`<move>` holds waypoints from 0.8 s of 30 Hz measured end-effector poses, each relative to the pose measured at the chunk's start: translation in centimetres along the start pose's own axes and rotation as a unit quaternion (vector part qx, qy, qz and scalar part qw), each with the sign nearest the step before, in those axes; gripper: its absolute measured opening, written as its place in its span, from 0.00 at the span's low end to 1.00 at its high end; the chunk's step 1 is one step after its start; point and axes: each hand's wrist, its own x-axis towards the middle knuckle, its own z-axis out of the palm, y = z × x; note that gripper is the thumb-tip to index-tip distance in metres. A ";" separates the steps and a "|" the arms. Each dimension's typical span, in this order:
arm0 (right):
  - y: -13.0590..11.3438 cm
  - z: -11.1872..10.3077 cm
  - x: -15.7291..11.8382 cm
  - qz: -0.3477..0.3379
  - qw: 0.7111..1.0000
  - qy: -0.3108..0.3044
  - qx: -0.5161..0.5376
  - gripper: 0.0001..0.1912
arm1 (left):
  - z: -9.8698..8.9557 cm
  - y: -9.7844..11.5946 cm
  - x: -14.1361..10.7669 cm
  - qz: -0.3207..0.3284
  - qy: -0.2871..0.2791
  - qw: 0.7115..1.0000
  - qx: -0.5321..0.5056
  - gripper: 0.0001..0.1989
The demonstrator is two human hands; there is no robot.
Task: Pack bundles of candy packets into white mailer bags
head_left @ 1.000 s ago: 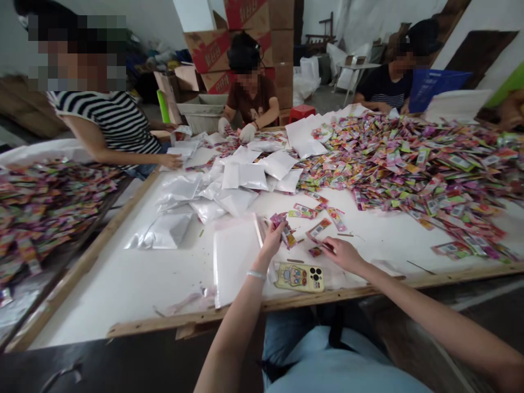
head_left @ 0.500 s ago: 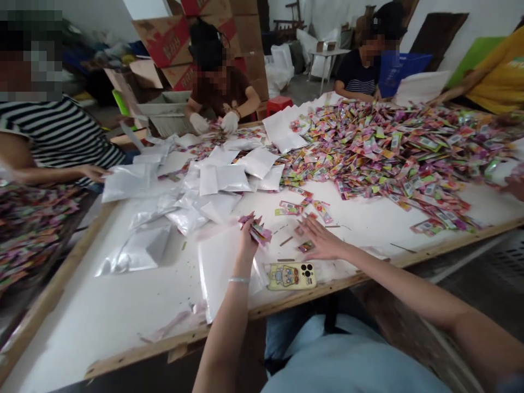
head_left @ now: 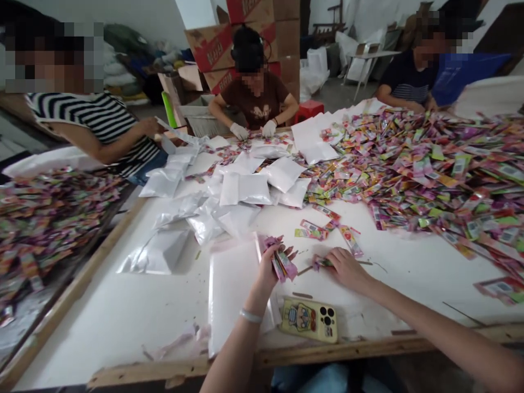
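Note:
Wrapped around several small colourful packets, my left hand is raised above the right side of a flat white bag. To its right, my right hand is closed at the fingertips on a small packet at the table surface. A few loose packets lie just beyond my right hand. Nearer the table's front edge, a phone in a yellow cartoon case lies below both hands, camera side up.
Filled white bags are piled left of centre. A large heap of packets covers the right side; another heap is at far left. A gloved person sits opposite, one in stripes at left. A wooden rim edges the table.
The view has shifted, so the table appears further left. My right hand has gone from spread fingers to closed on a packet. The striped person's hand is raised with a white strip.

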 end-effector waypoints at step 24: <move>1.8 -4.2 9.9 0.157 0.979 -0.120 -0.044 0.29 | 0.1 0.4 -0.2 0.018 -0.012 0.999 -0.027 0.21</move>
